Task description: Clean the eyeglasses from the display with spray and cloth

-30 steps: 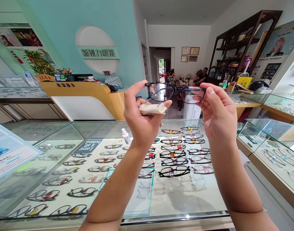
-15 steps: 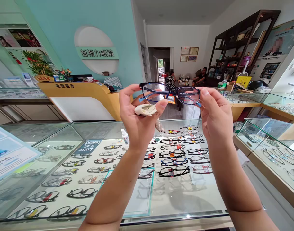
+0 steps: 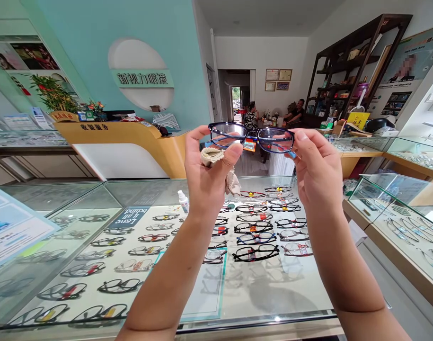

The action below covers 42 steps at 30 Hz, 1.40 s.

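Observation:
A pair of dark blue-framed glasses (image 3: 276,140) is held up level above the glass counter, its temples folded behind the lenses. My right hand (image 3: 317,166) pinches the frame's right end between thumb and fingers. At the other end, my left hand (image 3: 207,175) has its fingers behind the frame and its thumb by the left lens. A beige cloth (image 3: 232,183) is bunched in my left hand, with one part hanging below the thumb. Under the hands, rows of glasses (image 3: 256,253) lie inside the display case (image 3: 269,303).
A small white bottle (image 3: 183,201) stands behind my left wrist. At the left edge is a blue and white leaflet (image 3: 13,227). Another glass case (image 3: 397,208) stands on the right. Beyond are a yellow reception desk (image 3: 131,142) and seated people (image 3: 297,113).
My left hand has shifted slightly right, and its thumb has moved a little left and up by the left lens. The cloth hangs lower. The glasses have tilted slightly; my right hand has barely moved.

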{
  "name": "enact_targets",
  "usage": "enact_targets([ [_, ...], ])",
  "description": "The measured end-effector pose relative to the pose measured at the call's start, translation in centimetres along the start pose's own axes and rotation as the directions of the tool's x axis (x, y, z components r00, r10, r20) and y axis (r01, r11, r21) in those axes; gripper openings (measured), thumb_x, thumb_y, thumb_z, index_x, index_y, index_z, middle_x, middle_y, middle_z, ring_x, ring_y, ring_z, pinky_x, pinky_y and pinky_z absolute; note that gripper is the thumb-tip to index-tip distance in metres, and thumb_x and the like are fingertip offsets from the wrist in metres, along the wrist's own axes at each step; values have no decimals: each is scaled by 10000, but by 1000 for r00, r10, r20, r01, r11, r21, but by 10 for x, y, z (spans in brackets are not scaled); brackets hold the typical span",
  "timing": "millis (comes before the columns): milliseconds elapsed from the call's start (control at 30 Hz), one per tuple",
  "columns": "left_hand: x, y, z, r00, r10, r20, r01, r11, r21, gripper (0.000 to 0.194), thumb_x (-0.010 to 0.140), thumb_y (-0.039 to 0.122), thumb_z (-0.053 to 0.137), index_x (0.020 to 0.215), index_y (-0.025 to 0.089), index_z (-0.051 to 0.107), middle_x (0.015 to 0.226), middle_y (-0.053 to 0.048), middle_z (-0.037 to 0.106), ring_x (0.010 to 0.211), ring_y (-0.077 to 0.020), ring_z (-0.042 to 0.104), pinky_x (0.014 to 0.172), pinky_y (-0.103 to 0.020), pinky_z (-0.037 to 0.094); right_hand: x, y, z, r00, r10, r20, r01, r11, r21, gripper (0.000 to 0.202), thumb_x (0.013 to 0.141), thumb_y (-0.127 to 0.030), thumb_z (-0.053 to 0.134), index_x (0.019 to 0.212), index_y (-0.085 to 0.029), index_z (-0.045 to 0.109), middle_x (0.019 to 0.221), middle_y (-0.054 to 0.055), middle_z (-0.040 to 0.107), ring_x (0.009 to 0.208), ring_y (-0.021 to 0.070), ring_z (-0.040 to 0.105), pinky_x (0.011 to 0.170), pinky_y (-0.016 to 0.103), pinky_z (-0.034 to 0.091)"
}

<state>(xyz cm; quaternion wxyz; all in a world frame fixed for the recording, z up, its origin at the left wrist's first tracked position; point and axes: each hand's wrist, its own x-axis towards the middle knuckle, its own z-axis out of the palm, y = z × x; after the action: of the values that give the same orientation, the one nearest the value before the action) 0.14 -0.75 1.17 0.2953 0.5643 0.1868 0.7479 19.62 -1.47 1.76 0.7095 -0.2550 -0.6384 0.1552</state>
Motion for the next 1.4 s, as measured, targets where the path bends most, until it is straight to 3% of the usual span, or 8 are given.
enact_targets([
  [133,-3,13,9,987,-157,-31,144,957,-250,667,756,414,1019,1287,323,627,1060,0,802,721,-120,697,542,-230,441,-1,-6,0,1000,10,3,-10,998,68,348,1097,-559,540,1215,-302,743,1221,49,810,1182,250,788,997,427,640],
  [300,1,19,10,930,-360,66,357,850,-387,465,761,360,1002,1080,263,678,753,72,674,488,-48,467,454,-201,398,-1,-5,2,997,-47,56,45,999,30,286,1073,-504,605,1232,-323,759,1255,39,806,1256,267,754,1015,450,634],
  [433,5,21,8,809,-539,232,584,702,-407,318,812,391,952,935,211,720,938,-5,773,483,-21,432,411,-197,353,-1,-2,8,979,-143,143,151,987,-49,231,1011,-478,744,1184,-344,816,1296,35,797,1338,296,703,1124,520,586],
  [667,4,21,7,568,-644,513,822,409,-396,278,900,385,885,922,140,757,776,-26,701,461,6,335,394,-105,290,-4,-2,8,944,-271,189,293,951,-101,186,1006,-359,768,1169,-411,839,1305,-3,807,1387,328,678,1230,644,493],
  [933,7,22,5,400,-734,549,904,219,-366,295,1018,432,734,1174,183,759,821,-23,749,421,-29,444,379,-126,337,-2,-4,6,903,-364,228,400,906,-137,170,1012,-341,744,1140,-409,835,1221,-29,832,1319,319,718,1214,664,520],
  [1133,1,32,12,437,-735,518,893,285,-350,288,1051,467,687,1161,203,718,770,22,690,434,-26,483,387,-118,339,-7,-9,3,928,-332,172,355,927,-125,136,1035,-394,726,1114,-388,836,1236,-29,812,1326,308,721,1217,642,533],
  [1267,2,40,16,525,-785,330,841,419,-342,307,1035,471,727,1215,229,668,851,16,660,468,-30,525,399,-134,349,-8,-18,1,937,-336,100,345,934,-93,89,999,-336,786,1054,-363,851,1143,-30,822,1195,264,767,1126,552,615],
  [1400,7,46,14,573,-799,181,798,494,-345,321,976,432,808,1172,228,656,911,-8,657,487,-25,512,405,-140,330,-3,-26,-3,943,-332,12,331,936,-117,19,971,-383,830,969,-379,848,1076,-10,833,1089,240,767,1029,466,658],
])
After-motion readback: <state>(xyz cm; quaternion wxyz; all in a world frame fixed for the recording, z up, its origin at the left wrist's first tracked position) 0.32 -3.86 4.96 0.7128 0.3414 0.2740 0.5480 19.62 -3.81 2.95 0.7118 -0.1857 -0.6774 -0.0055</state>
